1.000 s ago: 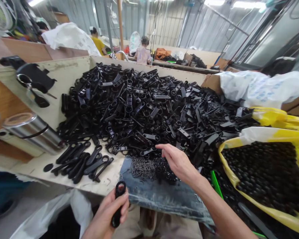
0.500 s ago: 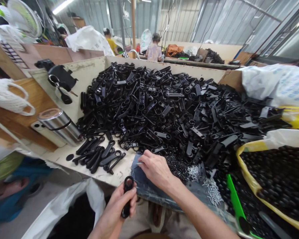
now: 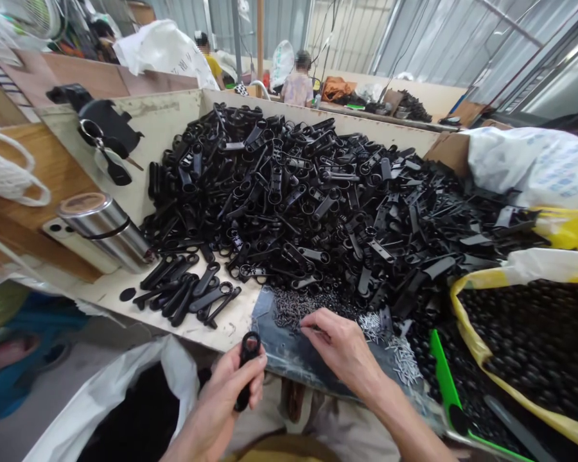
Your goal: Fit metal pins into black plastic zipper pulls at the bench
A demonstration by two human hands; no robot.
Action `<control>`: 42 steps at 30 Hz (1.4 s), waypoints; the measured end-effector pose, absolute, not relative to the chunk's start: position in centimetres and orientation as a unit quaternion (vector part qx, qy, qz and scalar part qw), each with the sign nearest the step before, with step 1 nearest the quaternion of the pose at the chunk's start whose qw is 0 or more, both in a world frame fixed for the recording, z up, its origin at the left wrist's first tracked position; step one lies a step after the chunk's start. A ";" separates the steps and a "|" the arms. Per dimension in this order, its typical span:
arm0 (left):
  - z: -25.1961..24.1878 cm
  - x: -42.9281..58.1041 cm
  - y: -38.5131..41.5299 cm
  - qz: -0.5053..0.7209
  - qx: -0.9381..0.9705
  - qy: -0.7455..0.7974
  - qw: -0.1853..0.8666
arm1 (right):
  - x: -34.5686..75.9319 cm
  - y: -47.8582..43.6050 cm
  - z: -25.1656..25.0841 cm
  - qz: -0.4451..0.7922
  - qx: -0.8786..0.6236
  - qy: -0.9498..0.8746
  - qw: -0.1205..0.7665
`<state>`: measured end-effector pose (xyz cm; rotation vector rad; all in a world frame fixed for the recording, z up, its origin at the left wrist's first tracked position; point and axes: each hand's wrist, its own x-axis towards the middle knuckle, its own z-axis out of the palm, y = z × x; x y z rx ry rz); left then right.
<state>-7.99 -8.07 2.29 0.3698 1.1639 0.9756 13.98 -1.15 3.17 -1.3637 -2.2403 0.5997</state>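
My left hand [image 3: 221, 385] is wrapped round a black plastic handle [image 3: 250, 344], its ring end pointing up, in front of the bench edge. Over the dark blue mat [image 3: 279, 346], my right hand [image 3: 341, 343] has thumb and fingers pinched together at the near side of a pile of tiny dark parts [image 3: 293, 307]. Whatever its fingertips hold is too small to make out. Silver pins [image 3: 404, 362] lie in small heaps to the right of that hand. Several black handles [image 3: 183, 295] rest on the pale bench at the left.
A big heap of black plastic parts [image 3: 279, 192] fills the bench behind. At the left stand a steel flask [image 3: 108, 234] and hanging keys [image 3: 110, 163]. A green strip [image 3: 446, 372] and a yellow-rimmed sack [image 3: 467, 321] are at the right; a white sack [image 3: 173, 366] is below left.
My right hand has moved right and down from the mat's left side to the tiny-parts pile. The silver pin seen earlier in its fingers no longer shows. My left hand keeps the handle.
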 end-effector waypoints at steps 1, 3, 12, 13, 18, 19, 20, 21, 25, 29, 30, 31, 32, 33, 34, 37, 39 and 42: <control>2.3 -7.7 -7.9 0.433 0.175 0.523 0.713 | 14.3 -1.8 2.8 0.222 -0.493 -0.806 0.242; 2.4 -7.1 -7.7 0.416 0.208 0.526 0.712 | 14.7 -2.9 2.0 0.203 -0.491 -0.811 0.246; 1.6 -5.0 -8.1 0.419 0.257 0.551 0.674 | 13.0 -5.5 0.8 0.144 -0.500 -0.827 0.213; 1.4 -4.9 -8.1 0.419 0.257 0.552 0.674 | 12.7 -5.5 0.6 0.144 -0.503 -0.826 0.208; 2.3 -4.8 -8.2 0.415 0.255 0.556 0.673 | 12.3 -5.2 0.6 0.174 -0.506 -0.809 0.242; 2.7 -4.8 -8.2 0.412 0.254 0.555 0.676 | 12.4 -5.3 0.8 0.193 -0.497 -0.802 0.269; 3.1 -4.7 -8.2 0.407 0.253 0.555 0.680 | 12.6 -5.4 1.1 0.213 -0.486 -0.794 0.298; 3.5 -4.5 -8.1 0.399 0.254 0.556 0.683 | 12.9 -5.7 1.3 0.230 -0.473 -0.787 0.322; 3.5 -3.4 -8.1 0.356 0.289 0.559 0.691 | 14.1 -7.4 1.7 0.251 -0.446 -0.775 0.371; 2.7 -2.3 -8.1 0.308 0.298 0.537 0.726 | 15.0 -9.3 1.6 0.285 -0.468 -0.735 0.400; 2.6 -2.1 -8.2 0.297 0.292 0.528 0.740 | 15.4 -9.7 1.7 0.307 -0.477 -0.718 0.404; 2.5 -2.0 -8.3 0.287 0.285 0.520 0.753 | 15.8 -10.0 1.8 0.328 -0.488 -0.699 0.407; 2.4 -1.8 -8.3 0.278 0.276 0.515 0.762 | 16.4 -10.2 1.9 0.343 -0.501 -0.682 0.407; 2.3 -1.7 -8.4 0.273 0.268 0.515 0.767 | 17.1 -10.3 2.0 0.348 -0.517 -0.669 0.405; 2.3 -1.6 -8.5 0.272 0.262 0.519 0.767 | 18.0 -10.1 2.1 0.339 -0.537 -0.659 0.402; 2.2 -1.2 -8.6 0.283 0.258 0.533 0.755 | 20.6 -9.1 2.1 0.242 -0.611 -0.644 0.392; 2.0 -0.9 -8.5 0.297 0.257 0.534 0.748 | 21.9 -8.0 1.8 0.177 -0.642 -0.649 0.368; 1.9 -0.7 -8.3 0.323 0.256 0.538 0.735 | 22.3 -6.8 0.9 0.125 -0.659 -0.673 0.311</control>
